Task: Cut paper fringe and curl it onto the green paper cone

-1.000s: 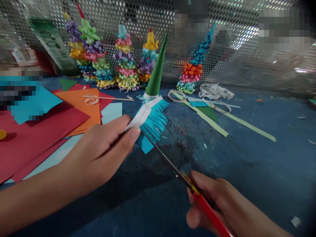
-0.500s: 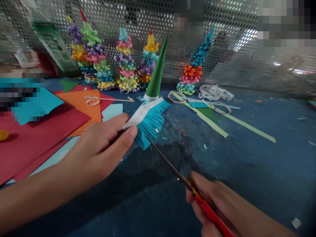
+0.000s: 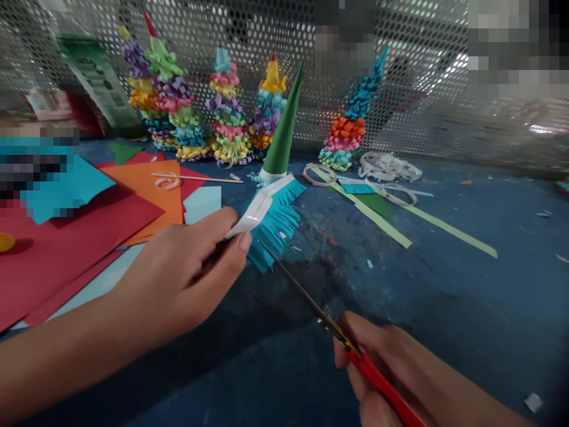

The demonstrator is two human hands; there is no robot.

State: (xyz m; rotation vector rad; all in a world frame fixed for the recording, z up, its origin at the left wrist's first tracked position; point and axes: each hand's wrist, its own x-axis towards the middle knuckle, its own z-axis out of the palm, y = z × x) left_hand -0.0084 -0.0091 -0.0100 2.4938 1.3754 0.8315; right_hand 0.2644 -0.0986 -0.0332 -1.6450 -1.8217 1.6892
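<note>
The single head-worn view looks forward and down from above the person's own forearms, with the left hand and right hand close in the lower foreground. Beyond the grip it faces a perforated metal screen across a blue worktop, which fills the middle distance. Past the grip the picture softens and parts are pixelated, so far detail is hard to read.

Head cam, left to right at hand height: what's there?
Red card sheet → left hand → fringed teal paper strip → red-handled scissors → right hand
</note>
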